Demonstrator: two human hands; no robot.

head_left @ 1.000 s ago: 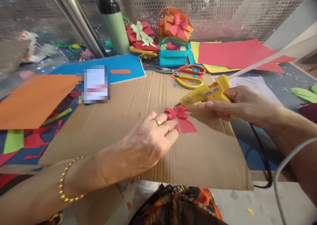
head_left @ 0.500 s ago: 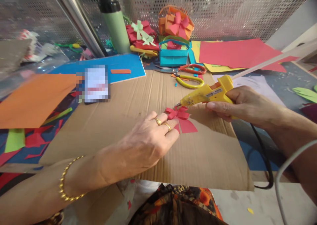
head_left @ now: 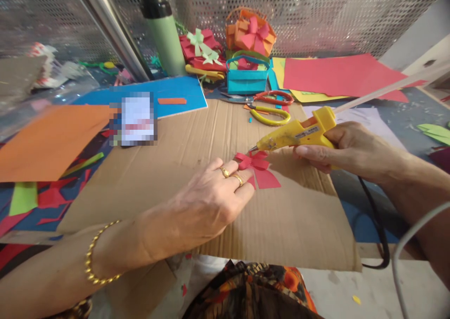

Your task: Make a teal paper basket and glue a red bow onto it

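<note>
A red paper bow point(head_left: 263, 176) lies on a sheet of brown cardboard point(head_left: 298, 230) in front of me. My left hand point(head_left: 211, 197) holds it down from the left, fingers bent and closed on its edge; the fingertips are partly hidden. My right hand point(head_left: 355, 150) is wrapped around a yellow hot glue gun point(head_left: 298, 134), its thumb along the side. The metal nozzle points left and down, at or just above the top of the bow. I cannot tell whether glue is coming out. A long pale glue stick point(head_left: 379, 88) runs out of the back of the gun.
Behind the cardboard's middle lie red-handled scissors point(head_left: 274, 97) and yellow-handled scissors point(head_left: 270, 116). Small paper baskets, one blue point(head_left: 247, 81) and one orange point(head_left: 249, 33), stand by a green bottle point(head_left: 163, 42). A phone point(head_left: 137, 120) sits left. A black cord point(head_left: 378, 220) hangs right.
The glue gun and my right hand have shifted very slightly to the right. My left hand and the bow stay in place.
</note>
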